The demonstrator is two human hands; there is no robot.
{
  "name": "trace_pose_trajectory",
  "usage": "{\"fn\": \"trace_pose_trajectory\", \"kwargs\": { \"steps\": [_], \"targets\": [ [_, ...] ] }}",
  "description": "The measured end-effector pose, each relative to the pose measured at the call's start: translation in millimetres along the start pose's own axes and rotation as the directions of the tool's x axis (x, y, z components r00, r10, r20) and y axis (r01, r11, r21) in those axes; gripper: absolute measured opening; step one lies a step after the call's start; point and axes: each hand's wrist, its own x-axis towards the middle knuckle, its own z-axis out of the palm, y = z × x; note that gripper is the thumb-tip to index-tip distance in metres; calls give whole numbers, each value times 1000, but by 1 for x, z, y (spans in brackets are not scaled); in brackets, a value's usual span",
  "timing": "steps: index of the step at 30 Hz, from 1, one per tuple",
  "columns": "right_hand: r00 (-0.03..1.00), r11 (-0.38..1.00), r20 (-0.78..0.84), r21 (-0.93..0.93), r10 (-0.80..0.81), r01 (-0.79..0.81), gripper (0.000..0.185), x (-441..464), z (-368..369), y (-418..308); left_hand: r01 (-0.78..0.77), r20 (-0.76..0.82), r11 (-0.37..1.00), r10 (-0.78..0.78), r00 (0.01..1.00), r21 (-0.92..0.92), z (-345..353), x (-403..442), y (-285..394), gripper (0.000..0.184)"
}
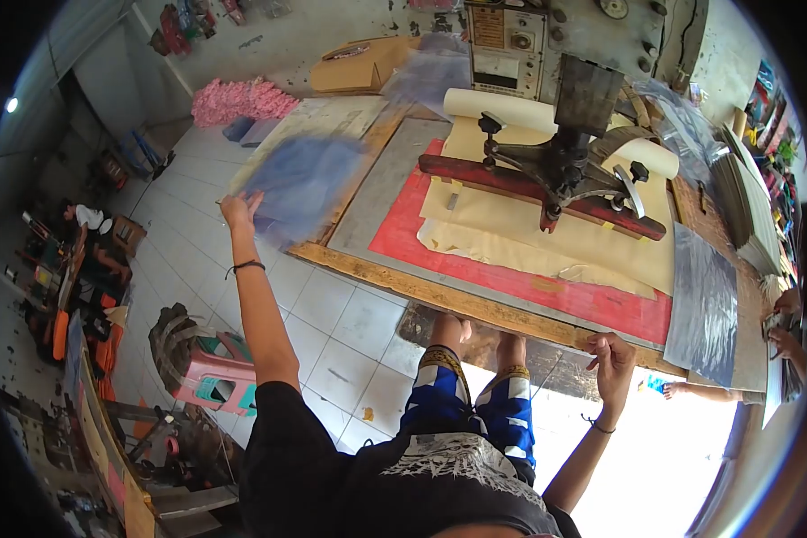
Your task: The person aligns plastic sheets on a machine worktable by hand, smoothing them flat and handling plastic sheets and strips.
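My left hand [240,211] is closed on the near-left edge of a bluish see-through plastic sheet [305,179]. Motion blurs the sheet, which hangs over the left end of the worktable. Just in front of the table's wooden front edge [475,309], my right hand [612,352] is raised with its fingers loosely bent and apart, nothing visible in it. Under the press head [565,166], with its dark red bar, lie tan sheets [511,235] on a red mat [520,285].
A stack of clear plastic sheets [704,300] lies at the table's right. At the back left are a cardboard box [359,65] and a pink bundle [242,100]. A pink stool [215,377] stands on the tiled floor. Another person's hands [787,336] show at far right; someone sits at far left.
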Motion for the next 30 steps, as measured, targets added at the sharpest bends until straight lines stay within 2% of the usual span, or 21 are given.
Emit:
{"fn": "trace_pose_trajectory", "kwargs": {
  "steps": [2, 3, 4, 6, 8, 9, 10, 11, 12, 14, 16, 19, 21, 22, 23, 24, 25, 30],
  "targets": [
    [1000, 1000, -1, -26, -10, 10, 38, 1, 0, -1, -88, -96, 994, 93, 991, 58, 10, -17, 1, 55],
    [1000, 999, -3, -40, -8, 8, 37, 0, 0, -1, -266, -147, 889, 339, 929, 371, -4, 5, -15, 58],
    [1000, 998, -4, -55, 5, -6, 37, -1, 1, -3, -380, -101, 661, 569, 816, 647, -3, 5, -19, 62],
    [999, 995, -30, -85, 40, -43, 37, -2, 4, -9, -307, -49, 336, 742, 669, 890, 12, -32, -5, 63],
    [999, 995, -8, -92, 39, -40, 36, -1, 3, -14, -448, 189, 146, 761, 621, 882, 34, -91, 8, 47],
    [999, 999, -6, -23, 33, -33, 34, -2, 2, -12, -637, 282, 372, 668, 689, 675, 46, -113, 3, 36],
    [999, 992, 34, 117, 35, -39, 33, -5, -10, 8, -704, 404, 589, 576, 711, 398, 59, -138, -1, 26],
    [998, 990, -53, 142, 30, -22, 33, -6, -18, 7, -666, 549, 675, 442, 710, 318, 75, -183, 4, 22],
    [990, 987, -137, 163, 26, -3, 33, -4, -27, 3, -604, 683, 755, 302, 665, 255, 90, -232, 13, 18],
    [962, 983, -271, -173, 18, -67, 34, 19, -60, -23, -670, 876, 713, 172, 450, 205, 113, -300, 19, 17],
    [928, 939, -348, -345, -133, 5, 32, 53, -93, -20, -783, 957, 621, 249, 150, -39, 133, -335, 6, 17],
    [897, 887, -421, -455, -136, -79, 29, 86, -128, 6, -741, 968, 667, 227, 105, -76, 147, -359, -13, 16],
    [874, 851, -472, -501, -119, -155, 28, 109, -157, 39, -702, 977, 712, 152, 152, -2, 148, -356, -31, 15],
    [881, 764, -437, -627, -180, -155, 29, 109, -156, 45, -685, 977, 728, 120, 175, 33, 152, -354, -32, 15],
    [892, 658, -388, -738, -229, -152, 30, 106, -154, 53, -591, 951, 787, 15, 307, 178, 150, -354, -32, 15],
    [908, 537, -326, -832, -264, -143, 32, 103, -149, 52, -590, 953, 789, 20, 302, 170, 151, -353, -34, 15],
    [918, 556, -351, -807, -184, -198, 35, 104, -147, 51, -587, 953, 792, 21, 303, 169, 150, -349, -35, 15],
    [919, 497, -347, -840, -187, -216, 34, 106, -139, 43, -520, 957, 842, 19, 290, 141, 148, -341, -40, 15]
  ]
}}
